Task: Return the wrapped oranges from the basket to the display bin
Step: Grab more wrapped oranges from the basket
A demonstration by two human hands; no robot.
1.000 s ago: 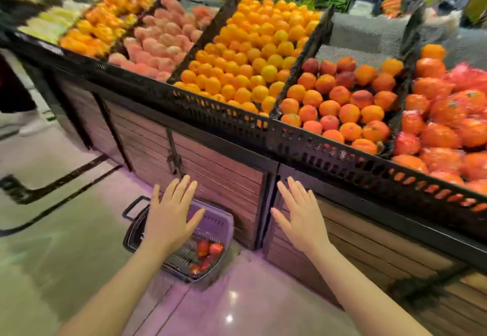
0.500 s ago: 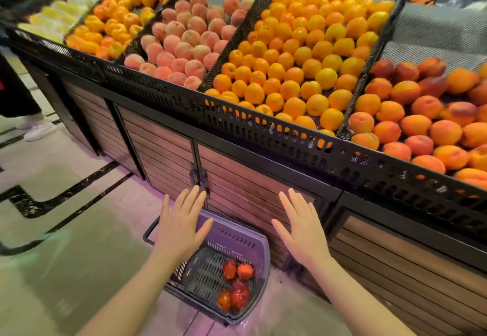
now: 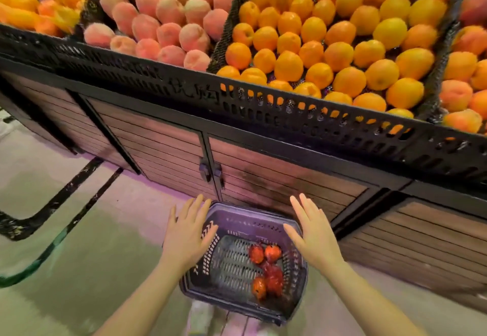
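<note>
Your left hand (image 3: 188, 233) and right hand (image 3: 313, 235) hovered flat, empty, over the basket (image 3: 238, 221); its wrapped oranges (image 3: 266, 270), lower centre, probably felt slick—cup each whole.

You are standing in a grocery shop's produce section. Across the upper frame, black perforated display bins (image 3: 263, 104) hold heaped peaches (image 3: 168, 11) and yellow-orange fruit (image 3: 342, 46). At bottom centre, a purple shopping basket (image 3: 237, 219) sits on the floor.

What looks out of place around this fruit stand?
A purple shopping basket sits on the floor against the stand, holding a few red-wrapped oranges, away from any bin. Both hands, left and right, hover open above it.
</note>
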